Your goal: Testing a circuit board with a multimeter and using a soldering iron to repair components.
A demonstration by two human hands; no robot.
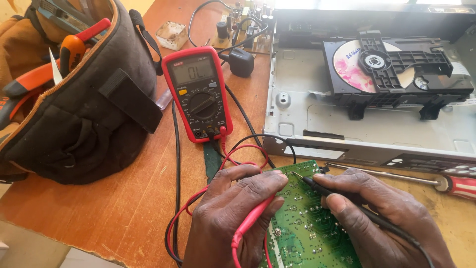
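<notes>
1. Nearest, the left hand (233, 218) has its fingers (263, 186) closed around the red probe (253, 218), pinched like a pen so the tip can be pressed onto one spot; that tip is hidden under the fingers.
2. Right hand (382, 213) grips the black probe (322, 186) the same way, fingers wrapped on its shaft. Its metal tip touches the far edge of the green circuit board (307, 228).
3. Board lies solder side up at the near edge of the wooden surface (124, 208), under both hands, so the joints are exposed to the probes.
4. Red and black leads (178, 218) loop left of the board and run back to the red multimeter (198, 94), which lies face up, display towards the person and readable over the hands.
5. Red-handled screwdriver (446, 183) lies just right of the right hand, beside the open chassis.
6. Open metal chassis (297, 114), cover off, holds a black disc drive (396, 69) with a pink-and-white disc seated in it.
7. Dark tool bag (84, 109), far left, unzipped; orange-handled pliers (74, 49) stick out of it.
8. Farthest: a small power board (238, 25) with capacitors and a black plug (241, 62) behind the meter.
</notes>
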